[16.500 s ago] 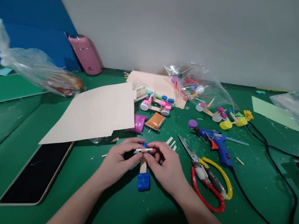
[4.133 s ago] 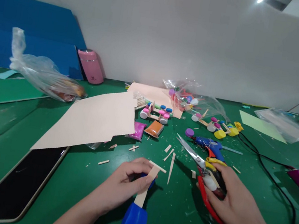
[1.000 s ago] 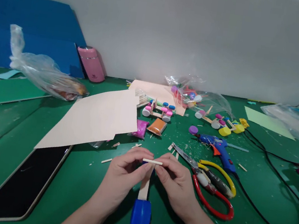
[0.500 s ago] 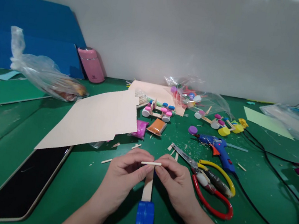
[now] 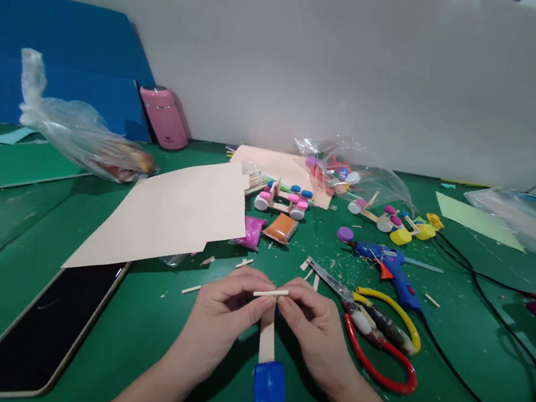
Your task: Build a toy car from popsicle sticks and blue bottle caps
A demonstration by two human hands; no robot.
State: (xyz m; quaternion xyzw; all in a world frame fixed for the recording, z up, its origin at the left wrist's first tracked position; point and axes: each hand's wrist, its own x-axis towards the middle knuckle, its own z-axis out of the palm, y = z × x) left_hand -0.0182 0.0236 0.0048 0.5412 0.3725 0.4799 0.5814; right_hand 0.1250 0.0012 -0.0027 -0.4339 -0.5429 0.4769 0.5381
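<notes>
Between the pinched fingertips of my left hand (image 5: 226,305) and my right hand (image 5: 313,324) lies a short thin wooden stick (image 5: 271,292), held crosswise by both. A flat wooden craft stick (image 5: 267,340) runs down toward me from under my fingers. At its near end is a blue plastic piece (image 5: 269,389), rounded like a bottle cap. How the two sticks join is hidden by my fingertips. Right of my right hand lie red-handled scissors (image 5: 378,339) and yellow-handled pliers (image 5: 391,318), partly overlapping.
A blue glue gun (image 5: 395,269) with a black cord lies right. Little cap-wheeled cars (image 5: 283,200) stand behind, near orange (image 5: 281,228) and purple (image 5: 251,232) packets. Cream paper (image 5: 170,220) overlaps a phone (image 5: 43,329) at left. A pink flask (image 5: 164,116) leans against the wall.
The blue piece and the craft stick's near end have swung slightly to the right. The short crosswise stick has tilted a little, its right end higher. Both hands keep their grip.
</notes>
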